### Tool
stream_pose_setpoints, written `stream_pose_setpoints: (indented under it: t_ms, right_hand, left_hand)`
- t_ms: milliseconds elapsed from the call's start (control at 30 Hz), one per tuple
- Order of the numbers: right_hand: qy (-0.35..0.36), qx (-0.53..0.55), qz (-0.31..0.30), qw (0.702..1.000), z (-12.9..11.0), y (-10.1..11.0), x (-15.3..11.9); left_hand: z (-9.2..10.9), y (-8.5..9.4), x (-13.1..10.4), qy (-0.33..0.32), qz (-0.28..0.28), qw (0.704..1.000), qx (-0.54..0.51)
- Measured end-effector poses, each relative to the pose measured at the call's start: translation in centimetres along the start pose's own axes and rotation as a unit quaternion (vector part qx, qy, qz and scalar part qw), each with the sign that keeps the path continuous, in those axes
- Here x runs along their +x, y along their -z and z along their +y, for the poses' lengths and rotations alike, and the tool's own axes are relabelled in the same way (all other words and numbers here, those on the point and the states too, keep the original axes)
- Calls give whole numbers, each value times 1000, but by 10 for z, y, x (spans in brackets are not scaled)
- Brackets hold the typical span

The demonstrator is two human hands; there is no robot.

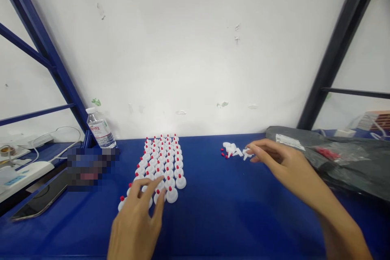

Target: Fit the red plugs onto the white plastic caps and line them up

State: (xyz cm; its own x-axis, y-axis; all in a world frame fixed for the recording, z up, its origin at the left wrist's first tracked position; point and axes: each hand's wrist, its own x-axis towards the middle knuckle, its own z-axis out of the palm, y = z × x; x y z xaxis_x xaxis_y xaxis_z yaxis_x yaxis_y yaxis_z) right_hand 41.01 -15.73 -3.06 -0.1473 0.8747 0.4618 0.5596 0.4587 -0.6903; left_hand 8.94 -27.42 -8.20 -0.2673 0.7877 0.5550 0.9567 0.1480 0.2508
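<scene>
Several rows of white nozzle caps with small red tips stand upright on the blue table. My left hand hovers over the near rows, its fingers apart and partly hiding some caps. Its thumb and fingertips are close to a front-row cap; whether they touch it I cannot tell. To the right, my right hand has its thumb and fingers drawn together at a white nozzle cap. Beside it lies a small loose pile of white nozzle caps, with several red tips at its left.
A water bottle stands at the back left near a blue frame post. A phone and a white power strip lie on the left. On the right rests a dark plastic bag with a clear packet of red pieces.
</scene>
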Motion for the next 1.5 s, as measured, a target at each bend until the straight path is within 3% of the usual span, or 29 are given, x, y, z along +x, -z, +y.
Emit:
stream_pose_setpoints:
  t_ms: [100, 167, 333, 467, 633, 800, 933, 1033, 1100, 1167, 1267, 1367, 1500]
  right_hand:
    - [1, -8, -2, 1000, 3, -2, 1]
    - [0, -14, -4, 1000, 4, -2, 2]
    - [-4, -17, -22, 1000, 2, -6, 3]
    - [-11, -25, -44, 999, 1, -10, 3]
    - [-16, -37, -65, 997, 4, -14, 3]
    - [-11, -69, -63, 996, 14, -25, 8]
    - [16, -131, -36, 991, 29, -37, 12]
    - [60, -223, -24, 973, 41, -45, 17]
    - [103, -273, -42, 956, 46, -48, 24]
    - [136, -306, -62, 940, 49, -51, 36]
    - [164, -356, -79, 916, 52, -57, 56]
    - [179, -381, -81, 903, 55, -65, 66]
    - [211, -380, -83, 897, 57, -74, 65]
  left_hand:
    - [-26, 20, 7, 73, 29, 996, 45]
    - [-50, 26, 10, 119, 18, 991, 51]
    - [-98, 14, 13, 152, -57, 987, 10]
    - [-100, 1, 12, 134, -83, 987, -43]
    - [-91, -3, 12, 135, -104, 982, -86]
    - [-89, 6, 13, 159, -29, 986, -46]
    - [-54, 14, 5, 137, 59, 987, -63]
    - [-4, 10, -4, 17, 72, 984, -164]
    - [34, 1, -5, -92, 7, 972, -217]
    - [70, -12, 1, -178, -95, 957, -209]
    - [115, -37, 26, -207, -221, 949, -91]
    - [142, -63, 55, -212, -249, 945, -5]
    - [157, -92, 75, -219, -225, 949, 23]
